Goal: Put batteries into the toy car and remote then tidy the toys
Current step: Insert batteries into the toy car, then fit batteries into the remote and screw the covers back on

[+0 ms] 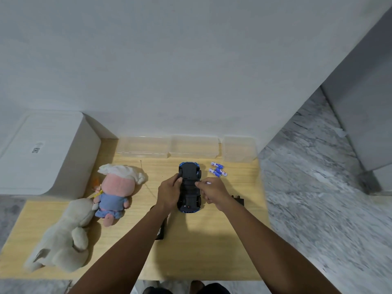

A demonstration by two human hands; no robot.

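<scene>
Toy car (pixel 189 183), blue with its dark underside turned up, lies near the middle of the tabletop (pixel 212 247), nose toward 12 o'clock. Largest of all is the white box (pixel 45 153) filling the 10 o'clock corner, then the pale grey plush (pixel 63 236) sprawled at 8 o'clock close to the near-left edge, and the pink-faced doll in blue (pixel 114 192) just beside it at 9 o'clock. Three clear plastic tubs (pixel 194 146) line the far edge against the wall at 12 o'clock. The left hand (pixel 169 193) grips the car's left flank, fingers curled round the body. The right hand (pixel 214 190) holds a battery (pixel 204 183) pinched in its fingertips over the middle of the underside, where I take the battery bay to be. So the job looks early: the car is being loaded, and whether any cell is already seated I cannot tell. A dark piece (pixel 238 199) at 3 o'clock, half hidden by the right wrist, may be the bay cover. The remote (pixel 160 230) lies at 6 o'clock under the left forearm, untouched, and all the toys are yet to be tidied. Spare batteries (pixel 218 169) wait at 1 o'clock, near the car. Open room lies in the near half of the tabletop; the right edge runs close past the spares.
</scene>
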